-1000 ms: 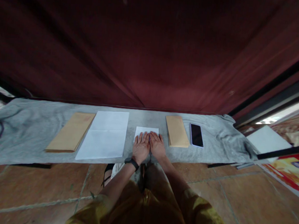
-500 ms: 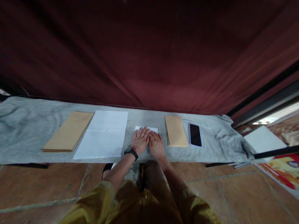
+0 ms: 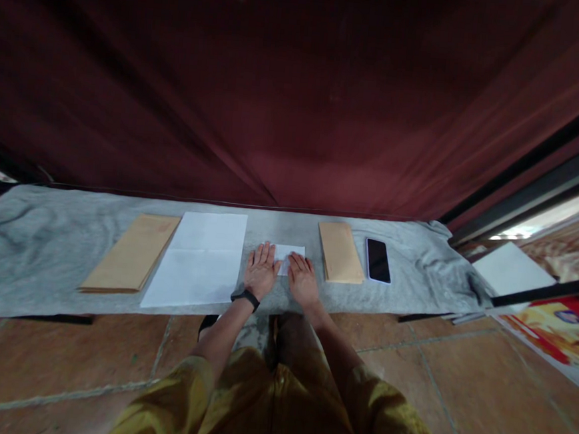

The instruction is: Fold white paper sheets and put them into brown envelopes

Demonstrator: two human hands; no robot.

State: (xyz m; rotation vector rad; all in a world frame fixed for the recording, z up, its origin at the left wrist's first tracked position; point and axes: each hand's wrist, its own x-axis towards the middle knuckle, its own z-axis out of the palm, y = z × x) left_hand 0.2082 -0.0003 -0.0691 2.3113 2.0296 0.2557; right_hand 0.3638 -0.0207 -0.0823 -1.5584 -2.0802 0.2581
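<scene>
A small folded white paper point(image 3: 289, 254) lies on a grey cloth point(image 3: 51, 245) spread on the floor. My left hand point(image 3: 260, 271), with a black band on the wrist, presses flat on the paper's left part, fingers stretched out. My right hand point(image 3: 302, 279) lies flat on its right part, fingers also out. A strip of the paper shows between the two hands. Left of them lies a larger white sheet point(image 3: 198, 260) with a crease across it. A brown envelope point(image 3: 339, 251) lies just to the right.
A second stack of brown envelopes point(image 3: 133, 260) lies at the left of the cloth. A black phone point(image 3: 378, 259) rests right of the near envelope. A dark red curtain point(image 3: 299, 91) hangs behind. A white board point(image 3: 510, 270) and a colourful print point(image 3: 561, 332) sit at right on the tiled floor.
My hands have slid apart along the folded paper, the left one going left, so that the paper now shows between them. The view has shifted slightly.
</scene>
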